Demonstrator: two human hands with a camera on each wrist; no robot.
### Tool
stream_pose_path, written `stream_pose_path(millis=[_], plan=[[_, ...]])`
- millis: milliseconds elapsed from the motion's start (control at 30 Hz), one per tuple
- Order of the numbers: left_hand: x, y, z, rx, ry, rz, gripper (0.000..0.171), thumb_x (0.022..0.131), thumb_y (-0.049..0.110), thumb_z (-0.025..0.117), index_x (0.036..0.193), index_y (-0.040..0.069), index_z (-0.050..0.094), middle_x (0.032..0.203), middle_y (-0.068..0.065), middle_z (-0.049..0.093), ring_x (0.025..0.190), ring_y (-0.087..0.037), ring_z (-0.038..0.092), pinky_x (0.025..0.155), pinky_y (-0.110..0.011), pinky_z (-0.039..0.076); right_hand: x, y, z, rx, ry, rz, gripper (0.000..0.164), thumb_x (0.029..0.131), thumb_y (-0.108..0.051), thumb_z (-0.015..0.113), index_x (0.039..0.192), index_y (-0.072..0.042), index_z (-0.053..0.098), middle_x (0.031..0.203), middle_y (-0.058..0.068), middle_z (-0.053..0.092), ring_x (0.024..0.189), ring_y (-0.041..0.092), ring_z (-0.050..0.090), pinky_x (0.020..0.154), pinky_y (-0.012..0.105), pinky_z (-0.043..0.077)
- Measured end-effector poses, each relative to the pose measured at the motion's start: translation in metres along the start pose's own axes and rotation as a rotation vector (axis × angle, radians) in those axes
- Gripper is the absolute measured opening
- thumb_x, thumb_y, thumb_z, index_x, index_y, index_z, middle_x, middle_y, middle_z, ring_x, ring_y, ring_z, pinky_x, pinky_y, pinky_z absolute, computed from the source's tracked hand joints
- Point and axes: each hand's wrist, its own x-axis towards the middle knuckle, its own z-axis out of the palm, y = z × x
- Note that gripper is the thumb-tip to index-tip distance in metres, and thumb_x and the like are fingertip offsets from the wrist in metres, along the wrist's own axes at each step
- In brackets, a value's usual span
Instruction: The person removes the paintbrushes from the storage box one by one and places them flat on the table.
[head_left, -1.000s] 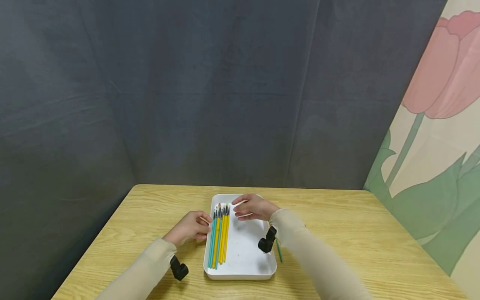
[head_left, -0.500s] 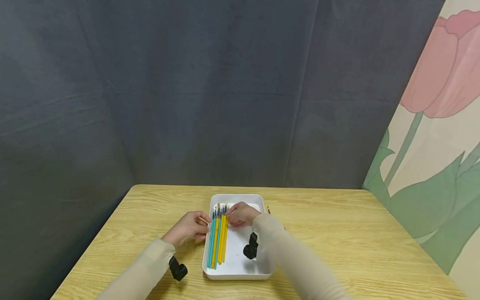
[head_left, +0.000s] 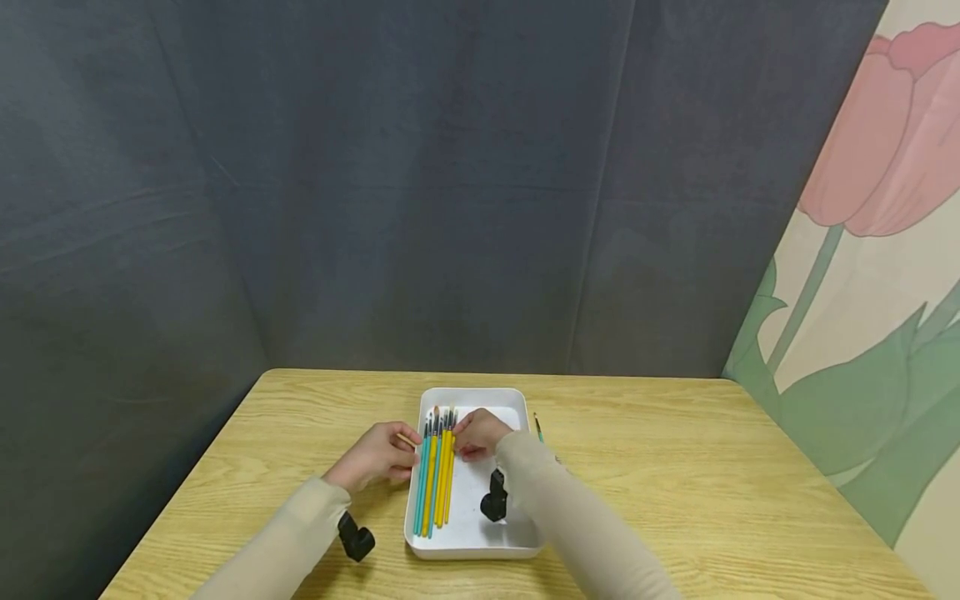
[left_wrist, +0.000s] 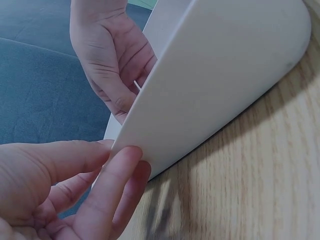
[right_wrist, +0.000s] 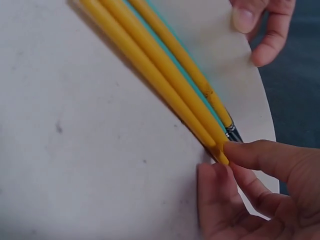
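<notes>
A white tray (head_left: 483, 542) stands on the table. Several yellow and teal paintbrushes lie side by side along its left part, bristles at the far end. My left hand (head_left: 378, 457) pinches the tray's left rim between thumb and fingers, plain in the left wrist view. My right hand (head_left: 482, 433) reaches inside the tray. Its thumb and fingers pinch the outermost yellow paintbrush (right_wrist: 142, 70) near the ferrule, with the brush still alongside the others. The bristle end of that brush is hidden by the fingers in the right wrist view.
Another paintbrush (head_left: 538, 427) with a teal handle lies on the table just right of the tray, partly behind my right sleeve. The wooden table (head_left: 675, 467) extends to both sides. A dark curtain (head_left: 450, 208) hangs behind it.
My right hand has moved left and down from above the tray to the outermost yellow paintbrush and now pinches it. My left hand has stayed at the rim.
</notes>
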Motion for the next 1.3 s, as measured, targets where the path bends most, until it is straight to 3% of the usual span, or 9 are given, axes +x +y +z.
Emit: stream_pose_path(millis=[233,633,1067,1300], plan=[[-0.001,0.001,0.000,0.006,-0.003,-0.006,0.021,0.087,-0.005,0.065,0.107,-0.003,0.059,0.089,-0.013,0.057,0.071,-0.019,0.059,0.061,-0.030,0.057,0.002,0.001,0.007,-0.054,0.057,-0.018,0.020,0.075,0.013,0.068,0.082,-0.004,0.059,0.064,0.004,0.054,0.053,0.013,0.050,0.051,0.023,0.052],[0.002,0.001,-0.002,-0.015,-0.011,-0.003,0.022,0.087,-0.006,0.064,0.107,-0.005,0.058,0.088,-0.012,0.056,0.070,-0.017,0.058,0.058,-0.027,0.055,0.005,-0.005,0.015,-0.334,0.094,-0.091,0.027,0.070,0.013,0.070,0.073,-0.006,0.051,0.066,0.004,0.050,0.045,0.012,0.049,0.042,0.020,0.047],[-0.001,0.002,0.000,-0.016,-0.007,-0.005,0.021,0.087,-0.006,0.064,0.107,-0.004,0.059,0.088,-0.013,0.056,0.069,-0.017,0.059,0.059,-0.029,0.056,0.002,-0.005,0.010,-0.228,0.073,-0.055,0.025,0.070,0.014,0.073,0.078,-0.003,0.056,0.068,0.008,0.057,0.049,0.016,0.057,0.049,0.026,0.055],[0.000,0.000,0.001,-0.011,-0.001,-0.013,0.021,0.087,-0.005,0.065,0.107,-0.002,0.059,0.088,-0.013,0.056,0.070,-0.018,0.059,0.058,-0.028,0.056,-0.004,-0.004,0.003,-0.098,0.013,-0.036,0.024,0.075,0.015,0.066,0.096,0.003,0.060,0.065,0.006,0.052,0.050,0.015,0.053,0.056,0.028,0.058]])
